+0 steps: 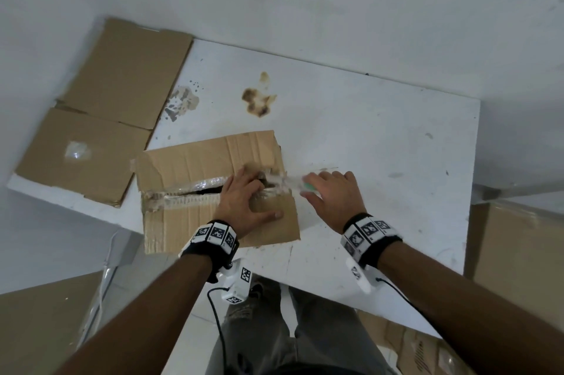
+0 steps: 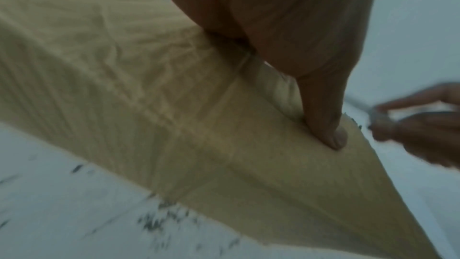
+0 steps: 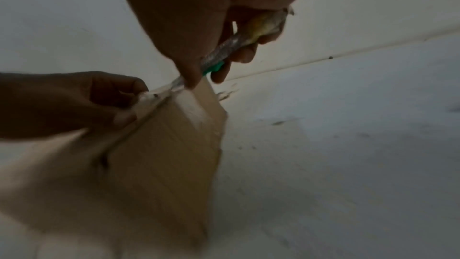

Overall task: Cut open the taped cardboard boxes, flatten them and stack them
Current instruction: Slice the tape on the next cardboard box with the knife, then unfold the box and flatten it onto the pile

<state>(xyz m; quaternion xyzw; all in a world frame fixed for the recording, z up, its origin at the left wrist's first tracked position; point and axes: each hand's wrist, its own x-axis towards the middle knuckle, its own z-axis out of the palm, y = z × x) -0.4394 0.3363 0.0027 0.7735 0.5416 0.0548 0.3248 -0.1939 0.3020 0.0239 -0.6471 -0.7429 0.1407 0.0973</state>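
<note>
A worn cardboard box (image 1: 189, 161) lies on the white table (image 1: 381, 130), its taped top seam (image 1: 189, 194) split open along most of its length. My left hand (image 1: 244, 194) holds the box top near the right end of the seam, fingers bent at the slit and thumb (image 2: 323, 109) pressed flat on the near flap. My right hand (image 1: 332, 194) grips a cutter (image 3: 224, 50) with a green part (image 1: 309, 188). Its blade end sits at the seam's right end, on the tape at the box's corner (image 3: 189, 105).
Flattened cardboard sheets (image 1: 100, 106) lie at the table's back left, one with a patch of clear tape. Brown stains (image 1: 259, 97) mark the table behind the box. A closed box (image 1: 518, 252) stands off the right edge. More boxes (image 1: 427, 350) sit on the floor.
</note>
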